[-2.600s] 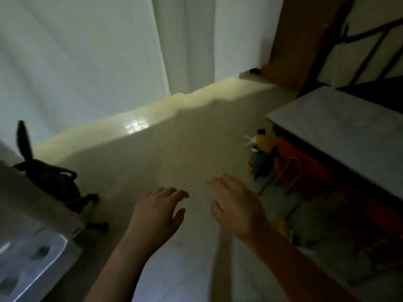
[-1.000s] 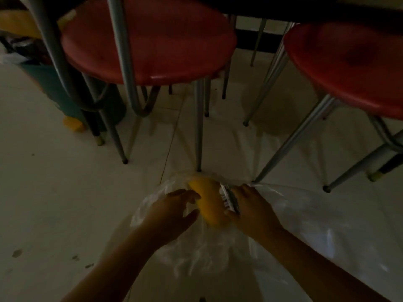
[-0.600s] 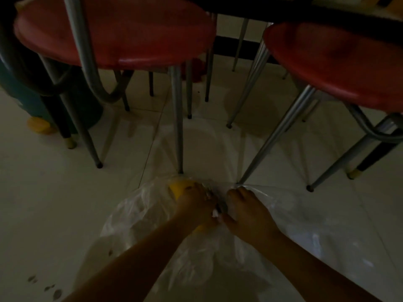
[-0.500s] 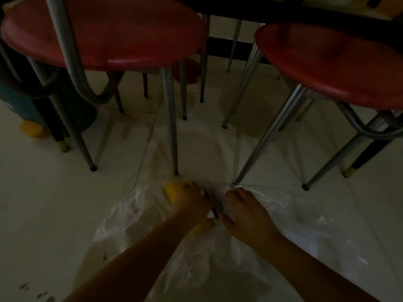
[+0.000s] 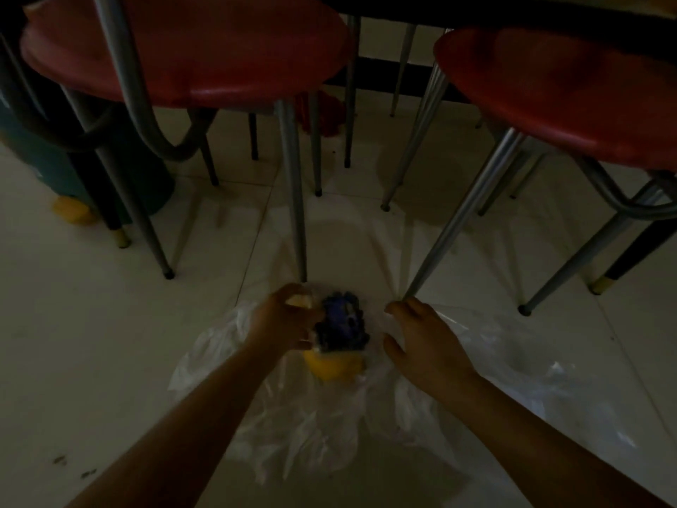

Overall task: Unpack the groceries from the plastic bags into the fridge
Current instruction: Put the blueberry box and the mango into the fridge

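A clear plastic bag lies crumpled on the pale tiled floor in dim light. My left hand is closed on a yellow packet with a dark blue top, held just above the bag. A second clear bag spreads out to the right. My right hand hovers beside the packet with its fingers spread, holding nothing. The fridge is out of view.
Two red stools on metal legs stand right behind the bags, one leg just beyond my left hand. A dark teal bin and a small yellow object sit at the left. A red cloth lies under the stools.
My left hand has drawn the yellow packet up out of the bag, showing its blue top. My right hand has let go and opened to the right.
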